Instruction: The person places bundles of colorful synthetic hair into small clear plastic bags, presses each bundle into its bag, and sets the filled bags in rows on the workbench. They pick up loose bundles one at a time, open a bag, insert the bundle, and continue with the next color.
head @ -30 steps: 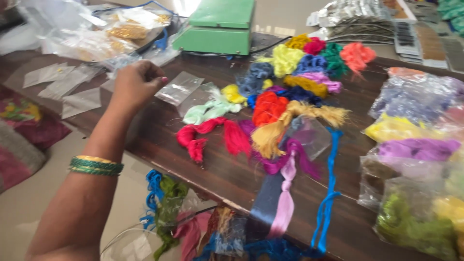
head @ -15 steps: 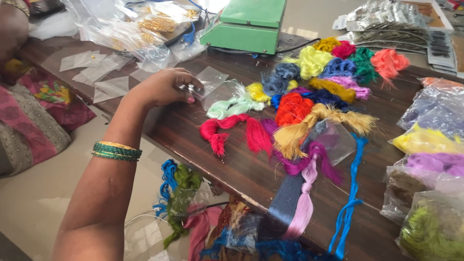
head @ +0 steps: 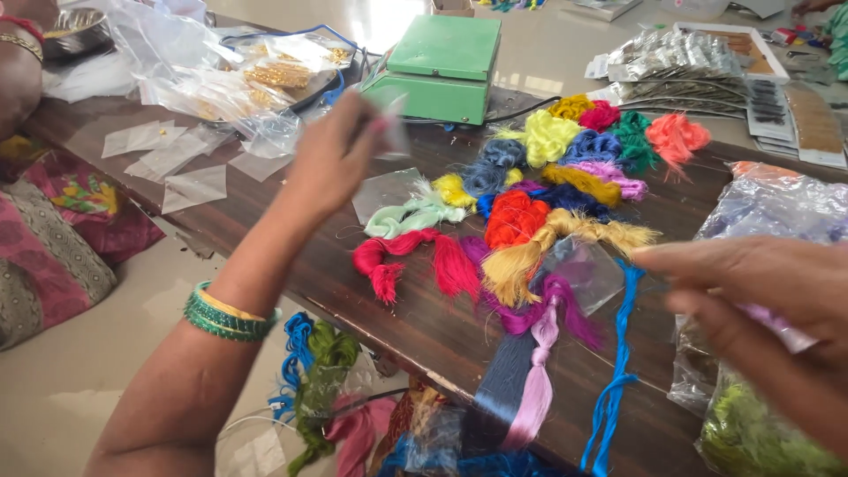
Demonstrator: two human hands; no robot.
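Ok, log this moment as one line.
left hand: lifted, pinching clear pouch | right hand: empty, beside thread bundles | wooden table

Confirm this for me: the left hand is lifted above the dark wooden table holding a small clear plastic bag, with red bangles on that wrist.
Not quite. The bangles on that wrist are green with a gold one among them, not red, as the head view shows. The rest stands: the left hand is lifted above the dark wooden table and holds a small clear plastic bag, blurred by motion.
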